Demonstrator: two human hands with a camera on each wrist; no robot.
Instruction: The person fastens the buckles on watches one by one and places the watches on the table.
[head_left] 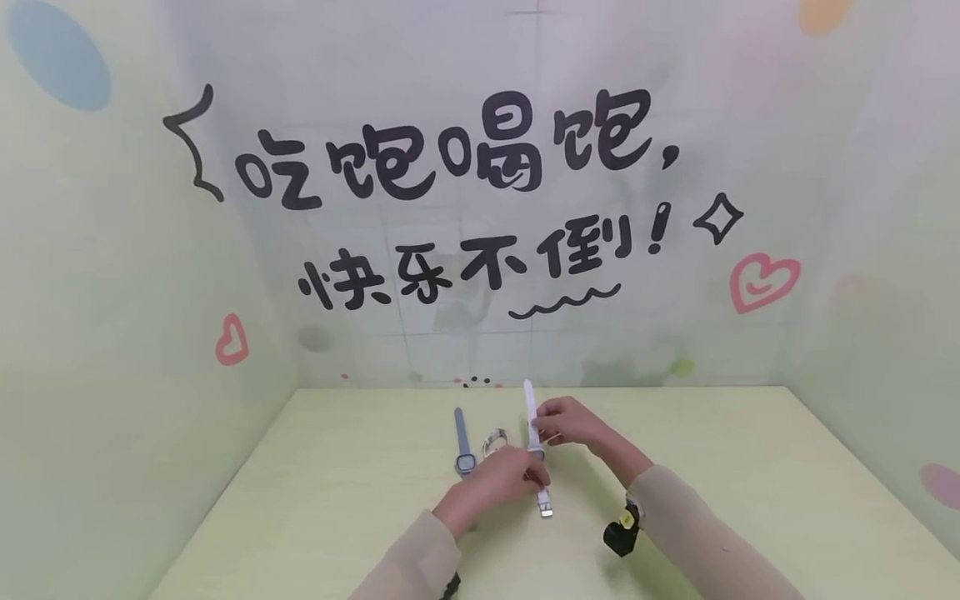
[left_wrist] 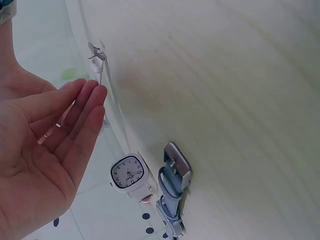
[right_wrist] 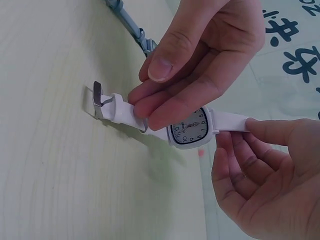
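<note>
A white wristwatch [right_wrist: 190,131] with a square dial is stretched out straight between both hands. My right hand [head_left: 573,421] pinches the long strap end between thumb and fingers; that end tilts up toward the back. My left hand [head_left: 498,479] reaches across the buckle half of the strap. In the right wrist view its fingertips [right_wrist: 145,107] lie over the strap, with the thumb apart from it. The metal buckle [head_left: 546,510] sticks out beyond those fingers, low over the table. Left fingers hide part of the strap. In the left wrist view, that hand's fingers look fairly straight.
Left of the hands lies a blue-grey watch [head_left: 465,462], its strap toward the back. A second white watch [head_left: 495,442] stands looped just behind my left hand. The pale table [head_left: 315,492] meets a printed wall [head_left: 420,358] at its back edge and side walls at left and right.
</note>
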